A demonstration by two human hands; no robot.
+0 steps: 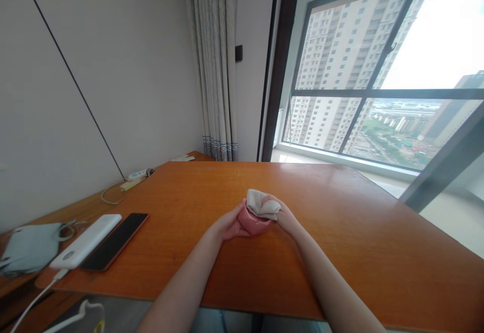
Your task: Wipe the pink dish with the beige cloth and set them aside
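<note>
Forearms [176,285] are stretched in from the bottom edge of the frame, set apart there and brought together at the centre, where one small thing is shared between two hands. By the left hand [230,223], a pink bowl [254,225] is grasped around its left side and from below, a grip judged to be for steadying, since the top is thus kept free of those fingers. By the right hand [284,216], a pale cloth [259,203] is gripped, bunched over the bowl's opening and draped across its rim; how far the fingertips are sunk inside cannot be told, as they are covered by the cloth. The bowl is held at the centre of the frame, over the table [242,272], well within reach of both arms. At the lower left, a phone [115,242] and a power bank [86,241] are laid side by side, likely so that elbow room is kept; a cable [40,292] is plugged into the power bank's near end. Beside them, a pouch [28,247] is placed at the left edge.
</note>
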